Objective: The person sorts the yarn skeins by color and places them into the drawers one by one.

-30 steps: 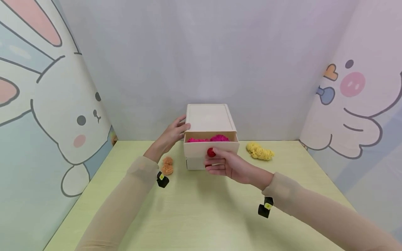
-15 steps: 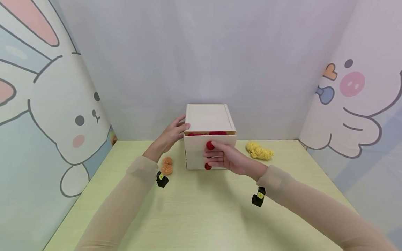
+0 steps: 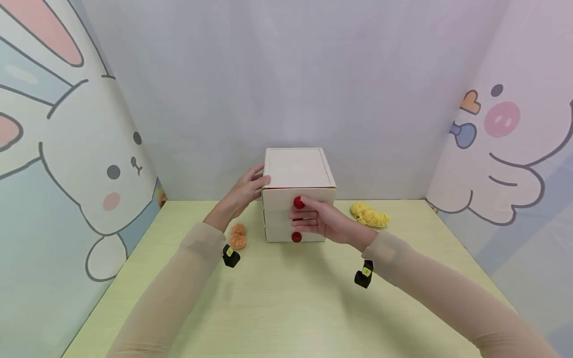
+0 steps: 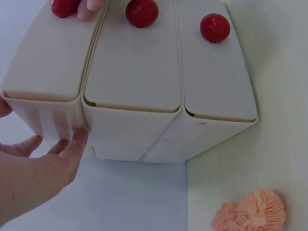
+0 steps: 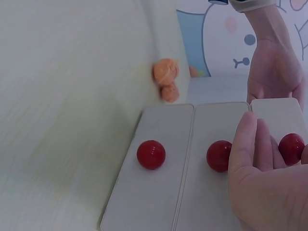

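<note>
A white drawer box (image 3: 297, 167) with three stacked drawers stands at the back of the table. Each drawer has a round red knob. My left hand (image 3: 243, 193) steadies the box's left side near the top, thumb at the upper edge and fingertips against the side wall, as the left wrist view also shows. At the front, my right hand (image 3: 324, 219) pinches the top drawer's knob (image 5: 291, 149) with the thumb on one side and a finger on the other. Its remaining fingers extend across the middle knob (image 5: 220, 156). Below them the bottom knob (image 3: 296, 237) is in plain sight.
An orange yarn bundle (image 3: 238, 236) lies on the table left of the box. To the right lies a yellow yarn skein (image 3: 369, 215). A pale curtain (image 3: 295, 89) hangs close behind, and cartoon-printed panels flank both sides of the table (image 3: 277, 308).
The top drawer has slid back into the box, and the pink-red stuff inside is now hidden. My right hand moved inward with the knob. The left hand stayed on the box's side.
</note>
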Tool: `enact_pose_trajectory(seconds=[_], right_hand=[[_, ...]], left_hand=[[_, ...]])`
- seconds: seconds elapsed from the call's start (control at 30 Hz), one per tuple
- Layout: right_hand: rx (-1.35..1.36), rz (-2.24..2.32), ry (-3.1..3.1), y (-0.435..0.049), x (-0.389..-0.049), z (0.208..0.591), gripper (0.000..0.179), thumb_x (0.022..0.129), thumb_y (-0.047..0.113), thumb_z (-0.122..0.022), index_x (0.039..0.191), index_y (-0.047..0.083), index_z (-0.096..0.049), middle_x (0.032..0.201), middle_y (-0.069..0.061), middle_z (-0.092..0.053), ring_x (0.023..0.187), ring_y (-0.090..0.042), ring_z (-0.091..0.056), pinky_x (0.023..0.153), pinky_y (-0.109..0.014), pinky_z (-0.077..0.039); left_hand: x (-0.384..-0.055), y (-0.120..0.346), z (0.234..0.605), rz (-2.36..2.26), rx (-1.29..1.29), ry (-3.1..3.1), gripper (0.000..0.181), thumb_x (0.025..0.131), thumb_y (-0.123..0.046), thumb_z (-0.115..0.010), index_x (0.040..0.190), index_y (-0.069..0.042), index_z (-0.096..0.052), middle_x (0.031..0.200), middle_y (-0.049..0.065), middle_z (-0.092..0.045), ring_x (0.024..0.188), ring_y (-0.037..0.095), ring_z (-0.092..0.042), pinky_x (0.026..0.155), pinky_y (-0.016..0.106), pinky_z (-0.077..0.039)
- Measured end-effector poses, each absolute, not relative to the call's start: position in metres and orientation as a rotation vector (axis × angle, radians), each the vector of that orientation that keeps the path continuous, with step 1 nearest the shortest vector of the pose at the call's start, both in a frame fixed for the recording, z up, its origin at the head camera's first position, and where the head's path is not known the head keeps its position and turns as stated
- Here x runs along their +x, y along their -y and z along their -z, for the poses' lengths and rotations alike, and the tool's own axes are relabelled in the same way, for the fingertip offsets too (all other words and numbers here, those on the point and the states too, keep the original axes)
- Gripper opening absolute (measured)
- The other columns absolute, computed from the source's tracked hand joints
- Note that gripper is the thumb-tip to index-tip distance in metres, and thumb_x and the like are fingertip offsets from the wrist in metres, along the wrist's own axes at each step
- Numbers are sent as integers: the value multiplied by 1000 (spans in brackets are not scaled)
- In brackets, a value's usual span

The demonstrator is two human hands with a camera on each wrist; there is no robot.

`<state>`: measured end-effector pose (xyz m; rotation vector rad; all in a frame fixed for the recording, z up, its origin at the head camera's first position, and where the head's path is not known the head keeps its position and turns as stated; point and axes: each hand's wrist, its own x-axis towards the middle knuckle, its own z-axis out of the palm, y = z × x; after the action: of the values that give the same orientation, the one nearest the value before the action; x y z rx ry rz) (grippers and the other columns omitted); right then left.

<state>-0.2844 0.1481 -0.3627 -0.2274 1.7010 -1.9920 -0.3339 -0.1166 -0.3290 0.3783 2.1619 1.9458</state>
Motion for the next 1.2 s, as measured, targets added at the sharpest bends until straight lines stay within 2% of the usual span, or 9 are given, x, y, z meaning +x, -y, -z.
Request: enact_pose_trajectory(seconds=[0.47, 0.83, 1.03, 1.2], right_hand=[[-236, 2001, -1698, -148, -293, 364, 50, 112, 42, -53, 137, -2, -58, 136, -23, -69, 109, -26, -76, 100, -39, -60], [-214, 1959, -1754, -149, -287, 362, 55, 112, 45, -53, 142, -1, -54, 134, -21, -70, 109, -27, -75, 102, -42, -59], [-255, 1913, -1835, -162, -284, 368, 56, 111, 42, -56, 144, -4, -56, 134, -22, -69, 119, -37, -71, 105, -45, -58], [-257, 1848, -1911, -174, -281, 375, 52, 112, 39, -54, 144, -2, -58, 136, -20, -68, 121, -36, -70, 103, -40, -59]], left_hand=[[-333, 118, 329, -1943, 402, -2161, 73, 112, -35, -56, 172, -18, -17, 174, 18, -22, 157, 35, -32, 128, 53, -29], [-332, 118, 331, -1963, 417, -2137, 72, 112, -33, -55, 172, -18, -18, 173, 19, -23, 157, 35, -32, 128, 53, -28], [-333, 117, 331, -1965, 410, -2145, 72, 112, -32, -55, 172, -18, -18, 174, 18, -23, 158, 34, -31, 128, 52, -29], [-333, 118, 331, -1960, 405, -2151, 72, 112, -33, -55, 172, -18, -18, 174, 19, -22, 158, 34, -30, 128, 52, -28]])
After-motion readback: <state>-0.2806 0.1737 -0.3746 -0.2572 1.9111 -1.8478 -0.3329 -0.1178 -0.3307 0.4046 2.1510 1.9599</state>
